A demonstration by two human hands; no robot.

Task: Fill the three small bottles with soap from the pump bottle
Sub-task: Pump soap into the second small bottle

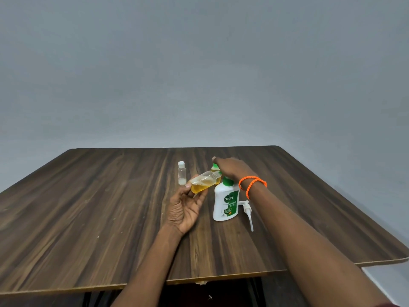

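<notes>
My left hand holds a small clear bottle tilted on its side, about half full of yellow soap, its neck uncapped and pointing right. Just behind it stands a second small bottle with a green cap and yellow soap inside. My right hand reaches over that cap, and its fingers hide whether they grip it. A third small clear bottle with a white cap stands upright to the left. The white Dettol pump bottle stands under my right wrist, its green neck open.
The white pump head with its tube lies on the dark wooden table, right of the Dettol bottle. The table's front edge runs close to me, and a grey wall is behind the far edge.
</notes>
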